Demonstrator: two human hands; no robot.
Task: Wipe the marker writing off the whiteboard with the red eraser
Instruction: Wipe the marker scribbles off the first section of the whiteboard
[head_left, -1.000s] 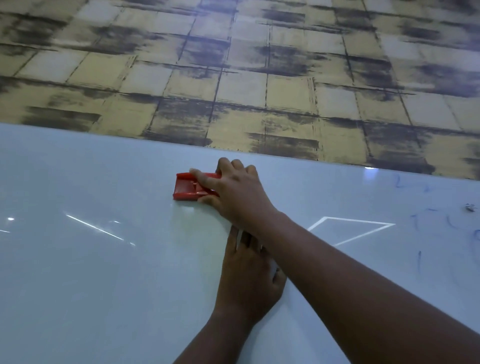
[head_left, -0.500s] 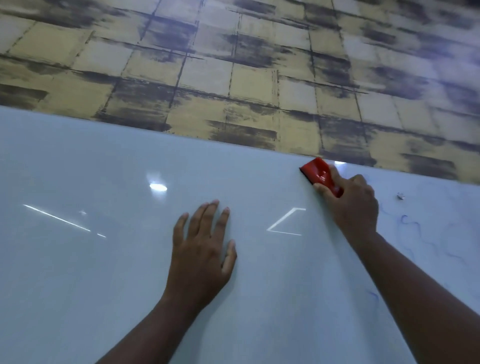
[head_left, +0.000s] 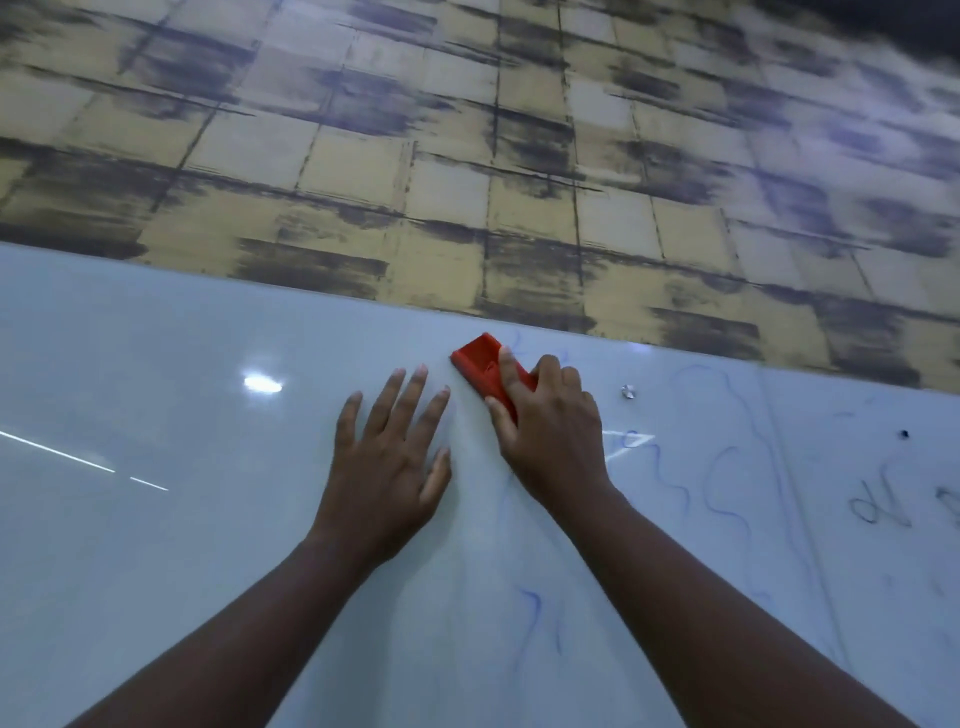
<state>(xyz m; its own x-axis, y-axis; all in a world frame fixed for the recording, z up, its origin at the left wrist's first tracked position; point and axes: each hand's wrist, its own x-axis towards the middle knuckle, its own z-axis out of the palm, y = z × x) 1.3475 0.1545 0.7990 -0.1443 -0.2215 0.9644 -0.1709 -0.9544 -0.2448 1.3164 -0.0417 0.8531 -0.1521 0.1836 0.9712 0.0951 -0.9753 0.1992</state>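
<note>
The whiteboard (head_left: 156, 545) fills the lower part of the head view. My right hand (head_left: 550, 431) grips the red eraser (head_left: 480, 364) and holds it against the board close to its top edge. My left hand (head_left: 389, 457) lies flat on the board with fingers spread, just left of the right hand. Faint blue marker writing (head_left: 722, 483) runs to the right of the right hand, with more blue strokes (head_left: 540, 613) between my forearms. Darker scribbles (head_left: 883, 504) sit at the far right.
Above the board's top edge is a wall with yellow and dark squares (head_left: 467, 182). A small metal stud (head_left: 629, 391) and a dark dot (head_left: 904, 434) sit on the board to the right. Light reflections (head_left: 262, 385) glint on its left half.
The eraser and my right hand swept from the middle of the board to the right along the top edge. The left hand, earlier under the right forearm, now lies beside the right hand.
</note>
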